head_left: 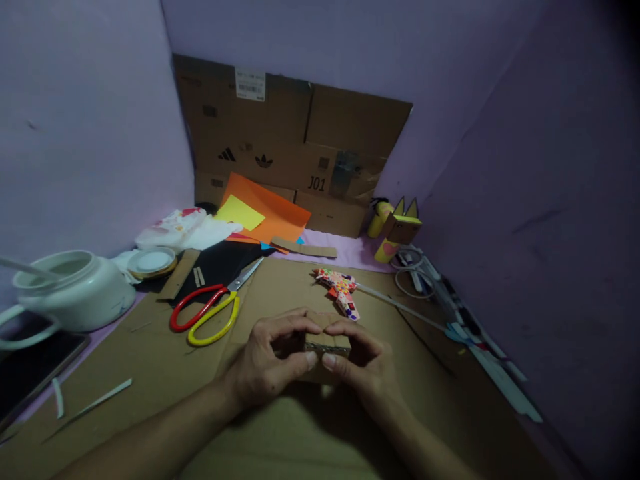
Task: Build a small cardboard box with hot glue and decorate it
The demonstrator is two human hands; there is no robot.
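Observation:
Between my two hands is a small cardboard box (327,341), held just above the cardboard mat (270,433). My left hand (273,357) grips its left side, thumb on the near face and fingers over the top. From the right, my right hand (363,360) pinches it the same way, and both thumbs almost meet at the front edge. The underside of the box is hidden. Just beyond the hands lies a flower-patterned hot glue gun (340,290) with a glue stick trailing from its back. Scissors (215,310) with one red and one yellow handle lie open to the left.
On the left stand a white pot (75,290) and a lidded jar (151,262), near a dark phone (40,367). Orange paper (275,207) and yellow paper (240,212) lie at the back against a large cardboard panel (260,133). A cardboard figure with pointed ears (400,230) stands back right.

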